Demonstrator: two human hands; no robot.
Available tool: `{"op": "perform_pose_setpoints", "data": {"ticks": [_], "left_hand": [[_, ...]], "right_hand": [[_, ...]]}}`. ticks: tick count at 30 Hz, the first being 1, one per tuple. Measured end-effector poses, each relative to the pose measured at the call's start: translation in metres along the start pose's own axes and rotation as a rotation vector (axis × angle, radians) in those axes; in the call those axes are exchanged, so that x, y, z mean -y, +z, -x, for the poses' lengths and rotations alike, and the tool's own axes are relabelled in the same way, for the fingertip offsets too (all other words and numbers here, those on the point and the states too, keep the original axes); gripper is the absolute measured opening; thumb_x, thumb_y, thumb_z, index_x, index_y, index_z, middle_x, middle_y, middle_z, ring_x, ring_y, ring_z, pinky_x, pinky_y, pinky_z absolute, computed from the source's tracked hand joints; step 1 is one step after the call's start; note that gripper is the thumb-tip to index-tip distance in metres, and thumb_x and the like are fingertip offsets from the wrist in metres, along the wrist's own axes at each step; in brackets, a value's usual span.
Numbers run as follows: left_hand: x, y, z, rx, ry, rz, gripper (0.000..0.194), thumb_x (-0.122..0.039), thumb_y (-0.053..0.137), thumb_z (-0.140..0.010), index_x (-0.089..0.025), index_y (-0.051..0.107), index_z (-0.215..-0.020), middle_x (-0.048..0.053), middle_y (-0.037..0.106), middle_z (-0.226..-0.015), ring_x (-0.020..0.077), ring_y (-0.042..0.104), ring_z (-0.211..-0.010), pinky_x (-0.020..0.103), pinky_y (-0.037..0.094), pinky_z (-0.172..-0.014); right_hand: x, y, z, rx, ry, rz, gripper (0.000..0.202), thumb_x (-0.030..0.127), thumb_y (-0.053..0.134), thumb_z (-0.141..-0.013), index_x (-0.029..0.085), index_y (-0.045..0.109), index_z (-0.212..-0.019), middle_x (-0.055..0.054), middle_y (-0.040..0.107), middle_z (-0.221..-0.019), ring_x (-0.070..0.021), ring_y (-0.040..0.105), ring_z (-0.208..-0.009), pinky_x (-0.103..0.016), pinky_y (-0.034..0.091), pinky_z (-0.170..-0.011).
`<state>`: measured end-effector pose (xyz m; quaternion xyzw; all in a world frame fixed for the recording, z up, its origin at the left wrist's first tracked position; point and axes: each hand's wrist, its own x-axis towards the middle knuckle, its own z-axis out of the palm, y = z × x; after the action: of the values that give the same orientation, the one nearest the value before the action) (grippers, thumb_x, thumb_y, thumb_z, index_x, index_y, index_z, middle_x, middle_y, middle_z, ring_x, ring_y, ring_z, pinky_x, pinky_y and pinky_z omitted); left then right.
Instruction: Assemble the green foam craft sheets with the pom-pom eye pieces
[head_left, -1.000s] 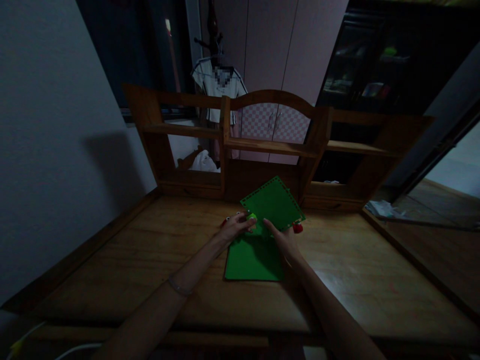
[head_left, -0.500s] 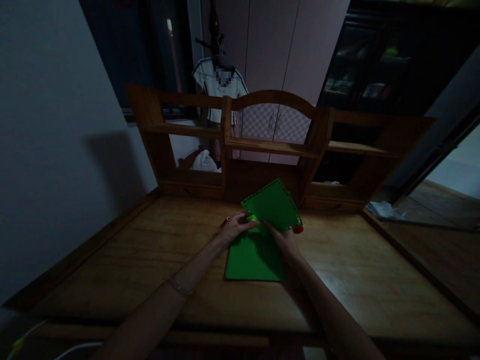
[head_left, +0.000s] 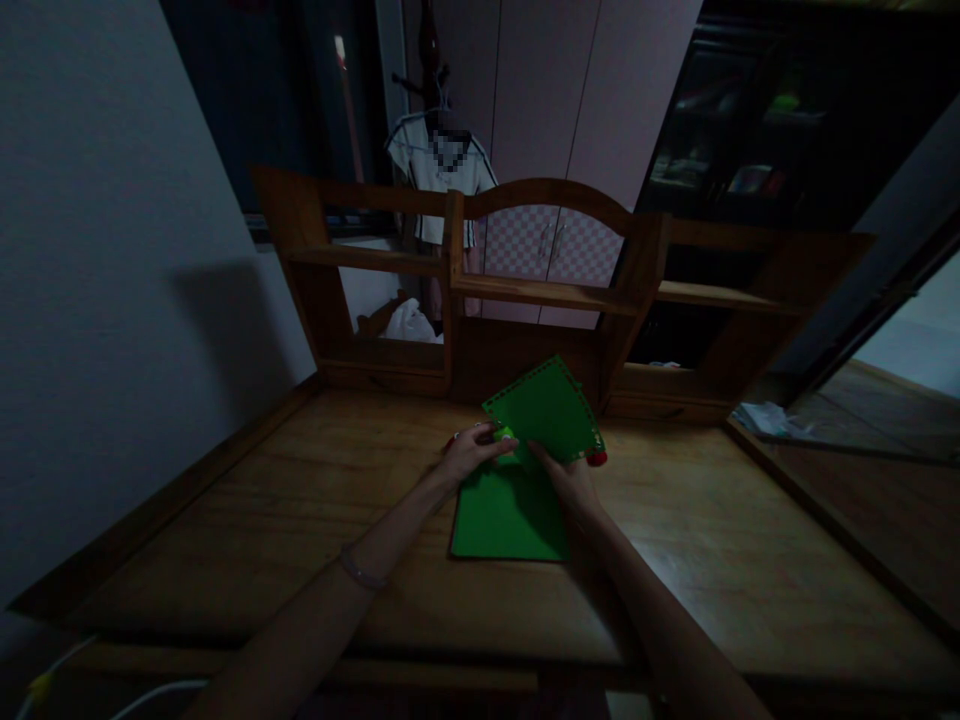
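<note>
A green sheet [head_left: 547, 410] with a dark dashed line along its edges is tilted up over the desk. My right hand [head_left: 574, 485] grips its lower part, thumb on the front and the other fingers hidden behind. My left hand [head_left: 472, 455] pinches a small bright green piece [head_left: 505, 435] with a pale spot, at the sheet's left edge; its exact kind is unclear. Below both hands a flat green rectangle [head_left: 506, 520] lies on the desk. A small red thing [head_left: 597, 459] shows by the sheet's lower right corner. Something red and white, partly hidden, sits behind my left hand.
The wooden desk [head_left: 300, 510] carries a raised shelf unit [head_left: 551, 292] along its back. A wall [head_left: 150, 330] borders the left side. Beyond hang a white shirt [head_left: 442, 185] and a white bag [head_left: 409, 322]. White cables [head_left: 161, 690] run at the lower left.
Almost nothing differs. Both hands keep their hold in the same place, and the view has shifted very slightly.
</note>
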<state>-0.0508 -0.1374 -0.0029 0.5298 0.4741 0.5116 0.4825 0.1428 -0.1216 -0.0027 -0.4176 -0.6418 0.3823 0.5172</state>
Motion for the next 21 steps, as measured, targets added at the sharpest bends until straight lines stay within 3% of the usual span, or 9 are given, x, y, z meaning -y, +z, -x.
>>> {"op": "perform_pose_setpoints", "data": {"ticks": [21], "left_hand": [[-0.004, -0.002, 0.001, -0.003, -0.043, -0.009, 0.053, -0.053, 0.076, -0.062, -0.015, 0.066, -0.098, 0.005, 0.067, -0.088, 0.0105, 0.056, -0.061, 0.021, 0.042, -0.055]], "right_hand": [[-0.009, 0.000, -0.002, 0.020, -0.058, 0.068, 0.056, 0.043, 0.064, -0.078, 0.019, 0.052, -0.127, -0.010, 0.057, -0.130, -0.0248, 0.053, -0.119, -0.042, 0.038, -0.104]]}}
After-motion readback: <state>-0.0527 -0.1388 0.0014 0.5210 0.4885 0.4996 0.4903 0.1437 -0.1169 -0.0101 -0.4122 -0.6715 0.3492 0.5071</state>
